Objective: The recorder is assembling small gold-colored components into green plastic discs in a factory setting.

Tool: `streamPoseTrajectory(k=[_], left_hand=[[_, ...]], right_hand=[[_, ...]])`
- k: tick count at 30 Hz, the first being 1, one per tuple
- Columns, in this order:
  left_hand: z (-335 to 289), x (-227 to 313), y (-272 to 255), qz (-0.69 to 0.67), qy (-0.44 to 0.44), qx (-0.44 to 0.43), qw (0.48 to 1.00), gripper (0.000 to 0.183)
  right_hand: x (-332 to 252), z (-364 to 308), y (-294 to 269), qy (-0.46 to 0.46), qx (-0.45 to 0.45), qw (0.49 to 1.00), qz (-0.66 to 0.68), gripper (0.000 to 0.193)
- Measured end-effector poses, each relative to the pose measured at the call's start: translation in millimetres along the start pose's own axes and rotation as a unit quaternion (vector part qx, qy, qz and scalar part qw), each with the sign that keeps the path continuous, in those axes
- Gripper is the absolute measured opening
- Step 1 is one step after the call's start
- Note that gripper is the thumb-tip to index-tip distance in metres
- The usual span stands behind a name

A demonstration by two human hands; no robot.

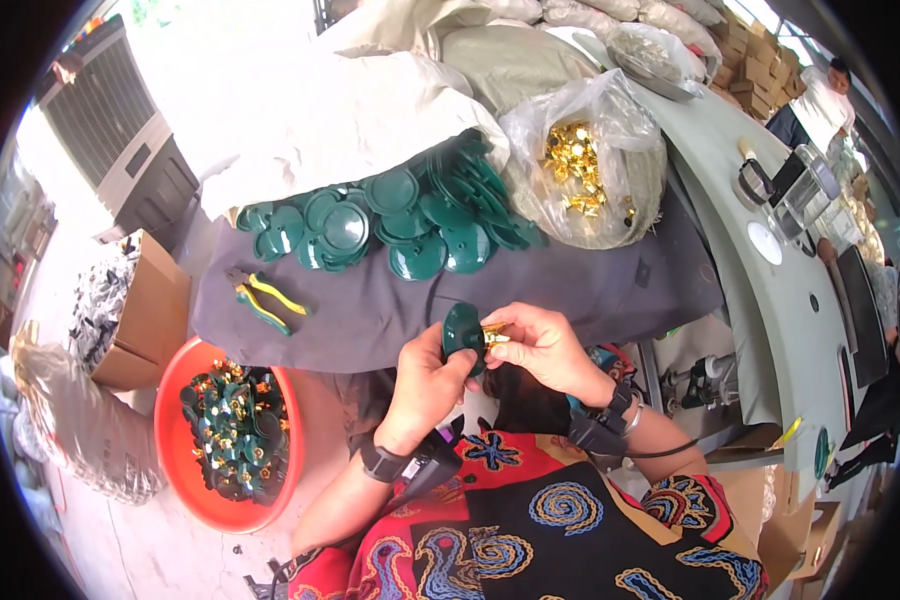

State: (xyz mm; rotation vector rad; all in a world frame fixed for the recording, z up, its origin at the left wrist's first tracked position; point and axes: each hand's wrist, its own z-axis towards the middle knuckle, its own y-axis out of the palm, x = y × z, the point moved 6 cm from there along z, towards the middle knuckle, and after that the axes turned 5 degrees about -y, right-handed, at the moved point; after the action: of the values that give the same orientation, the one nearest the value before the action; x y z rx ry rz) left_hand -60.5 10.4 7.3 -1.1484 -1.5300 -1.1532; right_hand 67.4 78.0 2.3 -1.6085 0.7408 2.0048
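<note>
A: Lie of green disc [460,335]?
B: Over near edge of grey cloth [610,285]; long axis roughly upright, one face toward gold piece [492,338] at right.
A: Hands?
B: In closed left hand [430,380], disc; in pinching right hand [545,348], gold piece.
A: Surroundings?
B: On cloth, heaped discs [417,258], pliers [267,300]; red tub [175,480] (on floor, leftward).

left hand [428,378] curled in grip, thumb laid upward to right. right hand [547,345] just beside it, thumb and fingertips pinched together, pointed left. left forearm [342,503] slanted up rightward, right forearm [662,447] up leftward.
</note>
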Motion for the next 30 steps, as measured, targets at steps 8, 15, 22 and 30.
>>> streamPoseTrajectory(k=[8, 15, 22, 30], left_hand=[[-7.0, 2.5, -0.1, 0.045, 0.018, 0.029, 0.998, 0.013], [-2.1, -10.3, -1.0, 0.081, -0.018, 0.026, 0.996, 0.016], [-14.3, -17.7, -7.5, 0.061, -0.042, 0.059, 0.995, 0.017], [-5.3, -28.9, 8.7, 0.097, -0.054, 0.021, 0.994, 0.014]], right_hand=[[1.8, 0.7, 5.6, -0.04, -0.003, 0.997, -0.063, 0.021], [-7.1, -4.7, 6.7, -0.104, 0.029, 0.974, -0.2, 0.021], [3.3, -18.2, 36.2, -0.251, 0.032, 0.869, -0.425, 0.03], [24.7, -29.9, 18.7, -0.198, 0.136, 0.933, -0.267, 0.024]])
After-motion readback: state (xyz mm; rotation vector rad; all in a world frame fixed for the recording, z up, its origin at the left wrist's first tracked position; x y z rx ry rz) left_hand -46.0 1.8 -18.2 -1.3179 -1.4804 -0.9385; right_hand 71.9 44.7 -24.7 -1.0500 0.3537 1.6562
